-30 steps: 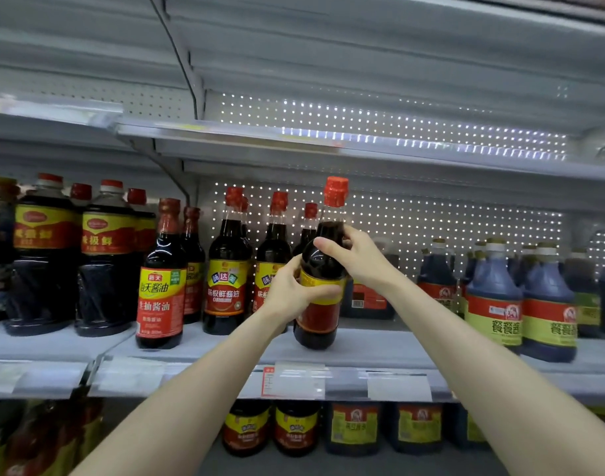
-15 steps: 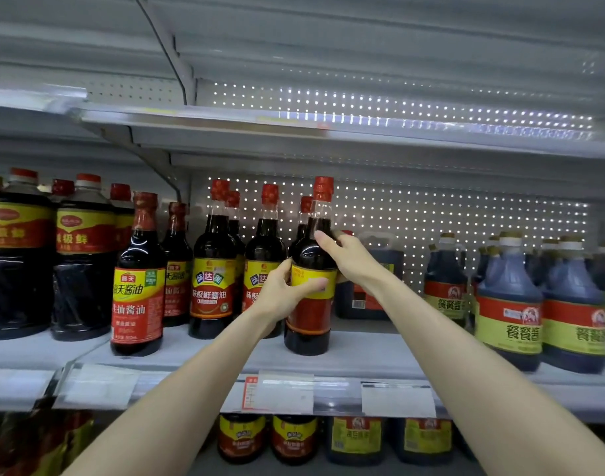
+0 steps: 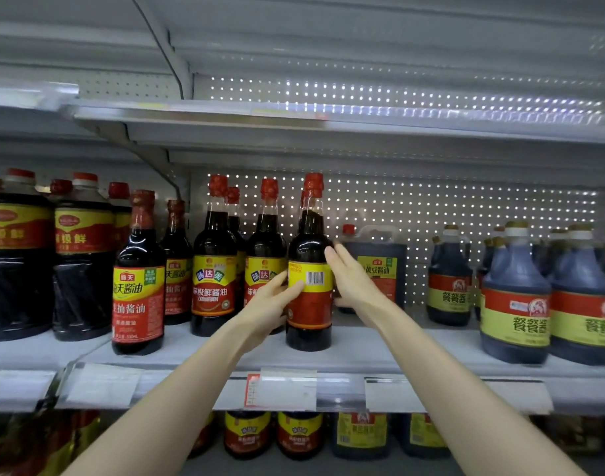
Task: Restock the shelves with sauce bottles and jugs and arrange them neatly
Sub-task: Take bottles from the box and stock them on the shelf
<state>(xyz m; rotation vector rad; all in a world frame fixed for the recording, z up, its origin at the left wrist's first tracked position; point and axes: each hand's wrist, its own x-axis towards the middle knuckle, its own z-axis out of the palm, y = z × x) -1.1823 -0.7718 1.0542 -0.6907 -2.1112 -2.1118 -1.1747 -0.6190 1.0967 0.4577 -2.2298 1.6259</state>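
Sauce bottle is standing upright on the middle shelf, barcode facing out, just beside the matching bottles. Left grip is pinching its label; right grip, fingers straight, is pressing flat on the opposite side, probably steadying a turn to face the label forward. Perforated back panel is letting light through; jugs are standing rightward.

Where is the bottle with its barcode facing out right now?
Head view, centre: the barcode bottle stands on the middle shelf between left hand and right hand, just left of the jug.
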